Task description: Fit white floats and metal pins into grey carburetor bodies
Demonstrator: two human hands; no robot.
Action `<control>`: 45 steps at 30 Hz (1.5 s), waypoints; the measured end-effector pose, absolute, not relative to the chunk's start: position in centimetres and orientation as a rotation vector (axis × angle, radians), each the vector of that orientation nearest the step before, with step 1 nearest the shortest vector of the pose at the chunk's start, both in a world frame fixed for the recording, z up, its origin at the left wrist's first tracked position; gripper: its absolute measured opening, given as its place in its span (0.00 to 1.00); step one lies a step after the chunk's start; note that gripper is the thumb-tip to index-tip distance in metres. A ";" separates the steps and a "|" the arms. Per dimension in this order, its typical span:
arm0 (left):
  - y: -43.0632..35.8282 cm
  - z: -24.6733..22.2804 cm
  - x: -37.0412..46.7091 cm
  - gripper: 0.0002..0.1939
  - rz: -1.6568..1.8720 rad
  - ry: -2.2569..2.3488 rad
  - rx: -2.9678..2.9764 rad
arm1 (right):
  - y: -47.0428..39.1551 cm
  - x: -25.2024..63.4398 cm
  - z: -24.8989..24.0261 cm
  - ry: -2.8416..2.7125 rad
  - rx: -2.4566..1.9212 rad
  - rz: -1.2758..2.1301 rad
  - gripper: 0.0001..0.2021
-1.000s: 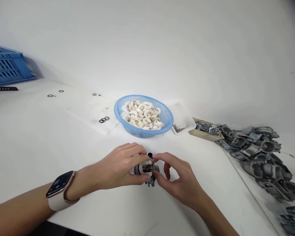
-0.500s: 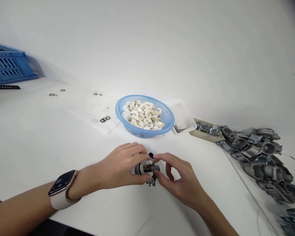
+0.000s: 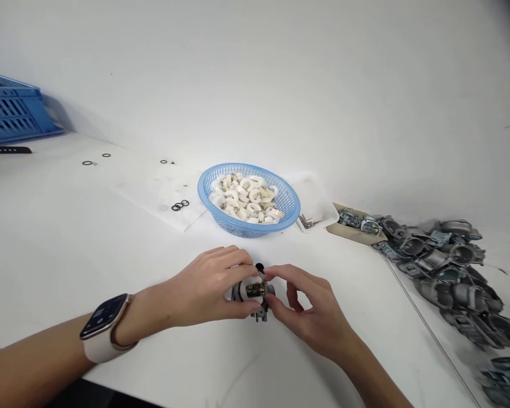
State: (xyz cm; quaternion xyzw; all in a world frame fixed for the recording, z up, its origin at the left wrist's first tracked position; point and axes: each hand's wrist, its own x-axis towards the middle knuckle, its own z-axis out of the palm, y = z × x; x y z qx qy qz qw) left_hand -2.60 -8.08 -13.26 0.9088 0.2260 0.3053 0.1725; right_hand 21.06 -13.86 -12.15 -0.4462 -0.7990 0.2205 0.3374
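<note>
A grey metal carburetor body [image 3: 259, 311] with brass parts sits on the white table at the lower middle. A white float [image 3: 247, 288] lies in it, curved around the brass parts. My left hand [image 3: 216, 283] has thumb and fingers closed on the float from the left, with the fingertips on its upper and lower ends. From the right, my right hand [image 3: 308, 306] touches the carburetor with index finger and thumb, one at the top and one at the right side. Whether a small part is between those fingertips is too small to tell.
Behind the hands stands a blue basket [image 3: 249, 230] of white floats. A white tray [image 3: 329, 218] with metal pins and a cardboard box [image 3: 352, 233] of carburetors are beside it. Many carburetors [image 3: 463, 255] are piled right. Black rings [image 3: 180, 205] and a blue crate [image 3: 17, 113] are left.
The whole view has shifted slightly, so everything appears a little further left. Both hands keep nearly the same pose at the carburetor.
</note>
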 end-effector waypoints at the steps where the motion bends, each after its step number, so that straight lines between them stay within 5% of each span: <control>1: -8.1 -13.2 -2.6 0.13 0.868 0.640 2.576 | -13.8 21.0 -12.1 -2.079 -1.161 0.574 0.22; 45: -8.1 -13.0 -2.9 0.11 0.885 0.582 2.572 | -13.8 21.0 -12.0 -2.067 -1.118 0.747 0.23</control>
